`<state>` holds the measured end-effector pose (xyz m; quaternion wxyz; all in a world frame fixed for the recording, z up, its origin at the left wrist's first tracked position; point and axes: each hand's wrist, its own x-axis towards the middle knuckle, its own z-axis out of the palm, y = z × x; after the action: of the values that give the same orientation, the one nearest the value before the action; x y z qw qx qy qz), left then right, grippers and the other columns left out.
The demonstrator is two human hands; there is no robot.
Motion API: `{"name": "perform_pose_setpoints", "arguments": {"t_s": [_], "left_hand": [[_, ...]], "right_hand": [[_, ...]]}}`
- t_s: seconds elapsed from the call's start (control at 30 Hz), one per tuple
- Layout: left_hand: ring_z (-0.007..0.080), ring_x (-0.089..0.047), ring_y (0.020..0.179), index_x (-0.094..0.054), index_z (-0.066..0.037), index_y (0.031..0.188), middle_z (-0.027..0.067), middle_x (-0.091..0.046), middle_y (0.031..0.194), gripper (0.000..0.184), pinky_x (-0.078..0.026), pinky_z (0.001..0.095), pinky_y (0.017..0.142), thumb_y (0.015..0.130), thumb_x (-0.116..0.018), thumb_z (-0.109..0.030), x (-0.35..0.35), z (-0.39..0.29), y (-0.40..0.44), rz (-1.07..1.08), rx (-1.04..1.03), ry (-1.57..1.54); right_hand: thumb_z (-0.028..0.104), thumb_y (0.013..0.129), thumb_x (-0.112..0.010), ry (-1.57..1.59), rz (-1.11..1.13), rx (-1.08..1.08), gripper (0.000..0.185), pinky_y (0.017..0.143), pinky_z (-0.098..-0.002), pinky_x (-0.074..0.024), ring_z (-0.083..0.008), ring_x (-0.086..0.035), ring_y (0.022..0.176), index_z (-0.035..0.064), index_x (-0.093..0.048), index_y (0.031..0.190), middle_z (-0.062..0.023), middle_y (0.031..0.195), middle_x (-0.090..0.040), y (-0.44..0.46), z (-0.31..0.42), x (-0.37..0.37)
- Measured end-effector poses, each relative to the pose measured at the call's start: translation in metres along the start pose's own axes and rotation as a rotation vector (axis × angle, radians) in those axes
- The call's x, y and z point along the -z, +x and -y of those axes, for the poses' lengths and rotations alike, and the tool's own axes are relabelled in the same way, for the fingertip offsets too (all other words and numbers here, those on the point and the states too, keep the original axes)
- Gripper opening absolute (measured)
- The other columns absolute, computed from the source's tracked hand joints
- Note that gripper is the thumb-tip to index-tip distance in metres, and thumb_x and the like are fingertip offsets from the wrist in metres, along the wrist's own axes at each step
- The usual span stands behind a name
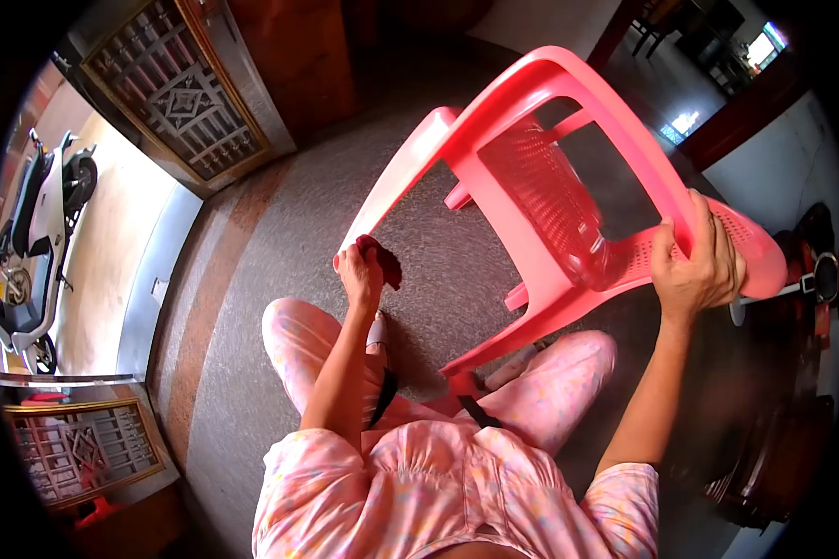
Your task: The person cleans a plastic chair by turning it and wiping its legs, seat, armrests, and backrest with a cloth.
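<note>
A pink plastic armchair point(513, 219) is tipped over in front of my seated body, its legs pointing toward me and to the left. My right hand point(701, 259) is closed around the chair at the right, where the arm meets the perforated backrest. At the foot of one leg, my left hand point(359, 275) is closed on a dark red cloth point(388, 265), which touches the leg's end. Part of the cloth is hidden by the fingers. Another leg reaches down between my knees.
Grey speckled floor point(242, 373) surrounds me. On the left, an open doorway with metal grille doors point(182, 98) shows a parked scooter point(42, 242) outside. Dark wooden furniture point(774, 456) stands close on the right. Another room is visible at the upper right.
</note>
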<state>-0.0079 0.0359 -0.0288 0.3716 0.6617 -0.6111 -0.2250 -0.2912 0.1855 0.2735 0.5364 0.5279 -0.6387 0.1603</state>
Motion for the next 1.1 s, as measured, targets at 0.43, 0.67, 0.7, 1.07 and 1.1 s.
{"name": "perform_pose_setpoints", "arguments": {"t_s": [0.43, 0.67, 0.7, 1.07, 1.1], "left_hand": [[0.0282, -0.044, 0.100, -0.046, -0.001, 0.109, 0.0176, -0.048, 0.107, 0.030, -0.035, 0.0382, 0.087, 0.082, -0.055, -0.010, -0.011, -0.203, -0.003, -0.140, -0.489, -0.458], [0.0416, -0.038, 0.103, -0.037, 0.003, 0.121, 0.0262, -0.036, 0.119, 0.051, -0.031, 0.0506, 0.089, 0.075, -0.056, -0.005, -0.043, -0.196, -0.062, 0.014, -0.740, -0.232], [0.0417, -0.038, 0.105, -0.037, 0.005, 0.120, 0.0261, -0.036, 0.119, 0.052, -0.032, 0.0522, 0.087, 0.074, -0.058, -0.006, -0.052, -0.185, -0.094, 0.048, -0.877, -0.235], [0.0266, -0.046, 0.087, -0.054, -0.008, 0.109, 0.0090, -0.048, 0.111, 0.040, -0.038, 0.0382, 0.075, 0.070, -0.058, -0.014, -0.039, -0.166, -0.121, 0.432, -1.276, -0.182], [0.0283, -0.047, 0.088, -0.053, -0.008, 0.108, 0.0094, -0.048, 0.110, 0.041, -0.038, 0.0384, 0.076, 0.068, -0.060, -0.012, -0.033, -0.179, -0.099, 0.268, -1.243, -0.254]], "right_hand": [[0.025, 0.066, -0.060, 0.028, -0.029, -0.016, 0.032, 0.056, -0.0306, -0.0371, -0.0186, -0.056, 0.061, 0.0146, -0.060, 0.096, -0.0001, 0.072, -0.058, -0.002, -0.008, -0.006], [0.026, 0.065, -0.061, 0.050, -0.041, -0.032, 0.030, 0.059, -0.0298, -0.0376, -0.0173, -0.057, 0.063, 0.0140, -0.062, 0.092, 0.0003, 0.071, -0.059, -0.002, -0.010, -0.010], [0.026, 0.065, -0.060, 0.041, -0.058, -0.042, 0.029, 0.059, -0.0300, -0.0374, -0.0169, -0.057, 0.062, 0.0141, -0.062, 0.092, 0.0007, 0.070, -0.058, -0.003, -0.008, -0.011], [0.026, 0.066, -0.059, 0.041, -0.012, -0.053, 0.034, 0.058, -0.0300, -0.0350, -0.0158, -0.056, 0.064, 0.0137, -0.060, 0.097, 0.0000, 0.074, -0.058, -0.005, 0.000, -0.004], [0.027, 0.064, -0.060, 0.051, -0.011, -0.053, 0.036, 0.057, -0.0303, -0.0341, -0.0159, -0.055, 0.064, 0.0134, -0.060, 0.098, -0.0002, 0.075, -0.058, -0.007, -0.001, -0.005]]}}
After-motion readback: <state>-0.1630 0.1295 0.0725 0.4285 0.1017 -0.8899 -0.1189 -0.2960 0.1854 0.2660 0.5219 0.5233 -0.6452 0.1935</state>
